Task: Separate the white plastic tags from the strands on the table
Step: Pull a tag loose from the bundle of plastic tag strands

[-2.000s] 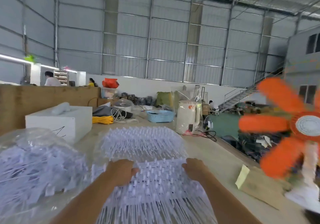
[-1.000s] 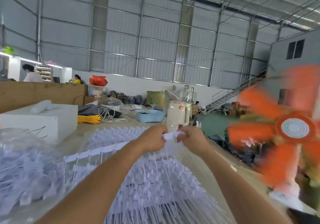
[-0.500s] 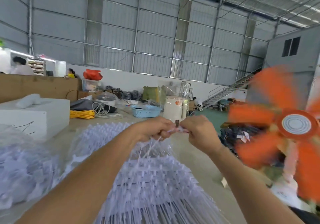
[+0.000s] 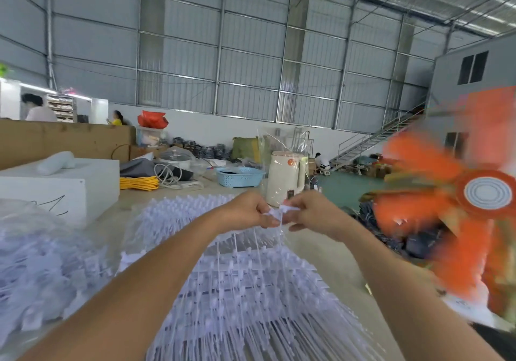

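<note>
Head view: both hands are raised above the beige counter, probably so the thin translucent plastic strands hang taut and clear of the heap. The left hand and right hand sit fingertip to fingertip, each pinching the same small white plastic tag, wrists bent inward as if to twist it free. The big pile of white tagged strands lies below, between the 2 forearms.

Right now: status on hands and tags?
Left hand and right hand both pinch one white tag, raised. Strands hang to pile. Nothing in the way.
</note>
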